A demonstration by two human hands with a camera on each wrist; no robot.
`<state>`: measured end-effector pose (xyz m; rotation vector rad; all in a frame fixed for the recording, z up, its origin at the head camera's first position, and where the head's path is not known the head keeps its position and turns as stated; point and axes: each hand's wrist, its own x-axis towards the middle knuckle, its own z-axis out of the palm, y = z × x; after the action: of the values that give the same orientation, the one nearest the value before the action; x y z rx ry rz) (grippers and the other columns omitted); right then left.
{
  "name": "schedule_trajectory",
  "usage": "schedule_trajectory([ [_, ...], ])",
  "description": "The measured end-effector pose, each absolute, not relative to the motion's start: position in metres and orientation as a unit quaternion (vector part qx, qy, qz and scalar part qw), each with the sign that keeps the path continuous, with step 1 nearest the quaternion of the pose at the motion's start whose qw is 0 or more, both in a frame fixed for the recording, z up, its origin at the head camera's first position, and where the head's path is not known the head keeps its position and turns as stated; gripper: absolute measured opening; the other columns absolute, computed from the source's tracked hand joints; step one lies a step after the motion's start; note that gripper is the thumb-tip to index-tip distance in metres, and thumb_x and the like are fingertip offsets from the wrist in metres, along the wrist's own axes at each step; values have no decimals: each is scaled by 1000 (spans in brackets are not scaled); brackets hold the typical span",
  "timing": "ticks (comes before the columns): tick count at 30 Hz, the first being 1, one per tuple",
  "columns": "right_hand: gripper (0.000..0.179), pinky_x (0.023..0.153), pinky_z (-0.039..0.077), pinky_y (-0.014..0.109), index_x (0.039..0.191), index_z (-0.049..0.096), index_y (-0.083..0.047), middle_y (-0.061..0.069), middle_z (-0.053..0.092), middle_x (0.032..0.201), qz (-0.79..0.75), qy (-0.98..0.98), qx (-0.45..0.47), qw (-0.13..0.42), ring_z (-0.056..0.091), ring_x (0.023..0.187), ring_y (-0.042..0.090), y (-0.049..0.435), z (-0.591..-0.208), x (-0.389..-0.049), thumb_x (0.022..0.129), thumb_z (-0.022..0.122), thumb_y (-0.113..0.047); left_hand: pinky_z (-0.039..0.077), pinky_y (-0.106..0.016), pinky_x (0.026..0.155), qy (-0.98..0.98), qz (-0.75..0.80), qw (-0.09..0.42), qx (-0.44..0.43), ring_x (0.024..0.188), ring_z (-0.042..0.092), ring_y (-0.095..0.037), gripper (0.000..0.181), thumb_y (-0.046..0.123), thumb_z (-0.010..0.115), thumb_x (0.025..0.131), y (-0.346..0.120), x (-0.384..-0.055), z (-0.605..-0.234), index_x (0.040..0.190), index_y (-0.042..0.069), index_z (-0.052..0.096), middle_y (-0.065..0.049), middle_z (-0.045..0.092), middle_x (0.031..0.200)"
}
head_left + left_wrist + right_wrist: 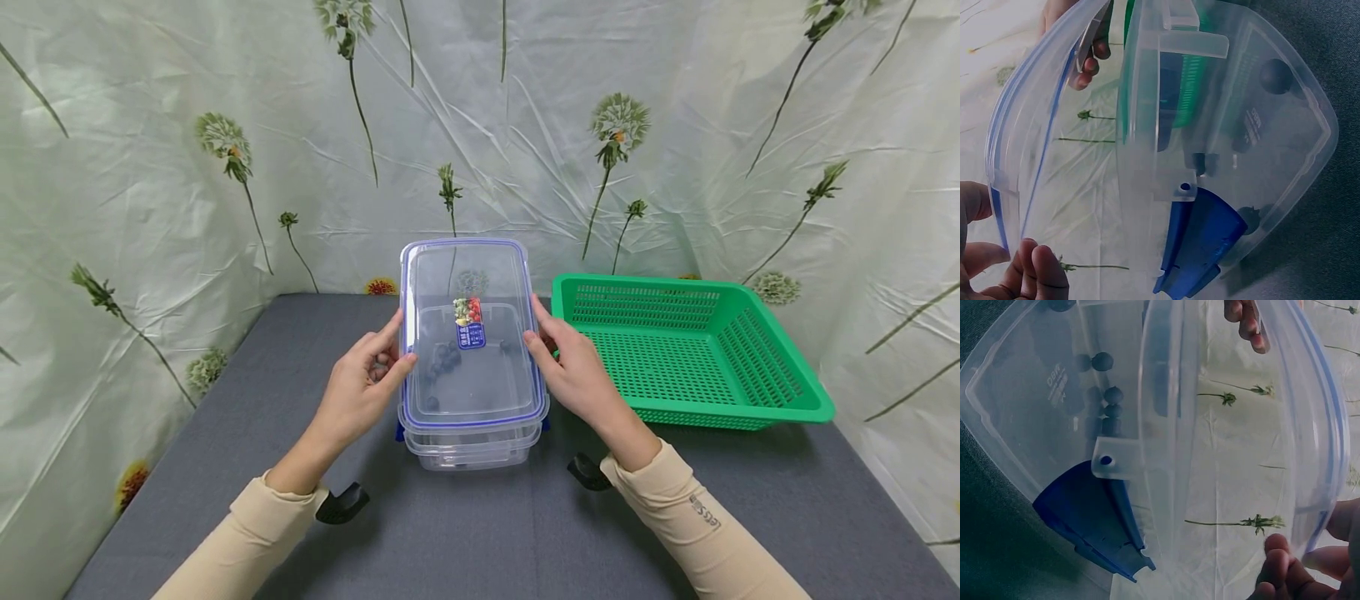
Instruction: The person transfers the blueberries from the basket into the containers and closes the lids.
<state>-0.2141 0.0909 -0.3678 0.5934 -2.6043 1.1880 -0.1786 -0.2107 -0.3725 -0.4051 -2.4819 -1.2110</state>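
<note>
A clear rectangular lid (pixel 450 387) with a blue seal and a fruit label (pixel 470 323) is held above a clear plastic food container (pixel 474 459). My left hand (pixel 365 377) pinches the lid's left edge between thumb and fingers. On the opposite edge, my right hand (pixel 576 368) grips it likewise. Both wrist views show a gap between lid and container. Several dark blue round berries (pixel 1102 361), seemingly blueberries, lie inside the container. Blue side clips (pixel 1200 240) hang outward from its rim, one of them a clip (pixel 1088 512) in the right wrist view.
A green perforated plastic basket (pixel 693 358) stands to the right of the container, close to my right hand. Grey cloth covers the table (pixel 480 542). Behind it hangs a pale curtain (pixel 285 150) printed with dandelions.
</note>
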Motion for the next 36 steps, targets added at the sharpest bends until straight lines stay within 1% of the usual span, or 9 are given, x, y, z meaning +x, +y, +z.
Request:
schedule_trajectory([
  [10, 61, 68, 46, 33, 167, 31, -3, 10, 65, 91, 355, -913, 194, 55, 53, 76, 18, 87, -370, -214, 115, 52, -29, 47, -19, 69, -893, -425, 98, -114, 89, 55, -17, 72, 25, 75, 103, -214, -180, -378, 166, 11, 40, -9, 59, 101],
  [14, 61, 69, 49, 35, 165, 32, 2, 12, 67, 96, 319, -928, 190, 36, 58, 78, 20, 83, -368, -211, 115, 50, -28, 48, -20, 69, -901, -412, 78, -110, 88, 56, -18, 80, 28, 80, 100, -214, -179, -381, 166, 8, 39, -9, 58, 101],
  [15, 61, 71, 51, 38, 165, 31, 3, 14, 68, 97, 307, -932, 189, 30, 61, 81, 22, 82, -367, -210, 115, 50, -28, 48, -20, 69, -903, -409, 75, -109, 88, 56, -18, 81, 28, 80, 99, -214, -179, -381, 165, 7, 39, -9, 58, 101],
  [18, 61, 90, 60, 48, 164, 31, 6, 22, 72, 125, 270, -944, 189, 16, 71, 111, 32, 79, -365, -209, 116, 47, -28, 48, -21, 69, -909, -397, 73, -103, 86, 57, -17, 80, 28, 81, 99, -214, -179, -384, 164, 6, 41, -9, 59, 100],
  [20, 61, 102, 58, 53, 163, 32, 8, 27, 65, 144, 248, -950, 192, 13, 66, 131, 37, 76, -365, -209, 116, 46, -27, 48, -21, 69, -912, -390, 71, -101, 85, 57, -16, 79, 28, 81, 99, -215, -179, -386, 164, 6, 42, -8, 60, 99],
  [22, 60, 105, 57, 54, 162, 32, 10, 28, 60, 152, 230, -954, 193, 10, 62, 138, 38, 74, -364, -209, 116, 45, -26, 47, -21, 69, -915, -383, 69, -102, 84, 57, -15, 78, 29, 80, 99, -215, -178, -387, 163, 4, 42, -8, 60, 98],
  [26, 58, 98, 59, 53, 161, 34, 12, 29, 61, 149, 201, -960, 193, 9, 65, 134, 39, 71, -363, -209, 116, 45, -24, 47, -22, 66, -919, -377, 59, -104, 81, 57, -14, 77, 30, 79, 100, -215, -178, -388, 162, 1, 43, -8, 61, 96],
  [32, 55, 99, 60, 55, 156, 41, 16, 32, 65, 141, 159, -965, 205, 37, 68, 126, 42, 69, -364, -208, 114, 46, -20, 45, -23, 65, -926, -360, 43, -103, 79, 56, -13, 78, 34, 77, 101, -214, -179, -391, 162, 1, 43, -7, 63, 96],
  [36, 51, 90, 62, 55, 150, 48, 17, 33, 70, 130, 131, -965, 218, 62, 72, 114, 44, 68, -367, -208, 112, 48, -16, 45, -23, 66, -929, -355, 38, -100, 80, 56, -13, 79, 35, 77, 100, -213, -179, -393, 162, 1, 42, -7, 63, 96],
])
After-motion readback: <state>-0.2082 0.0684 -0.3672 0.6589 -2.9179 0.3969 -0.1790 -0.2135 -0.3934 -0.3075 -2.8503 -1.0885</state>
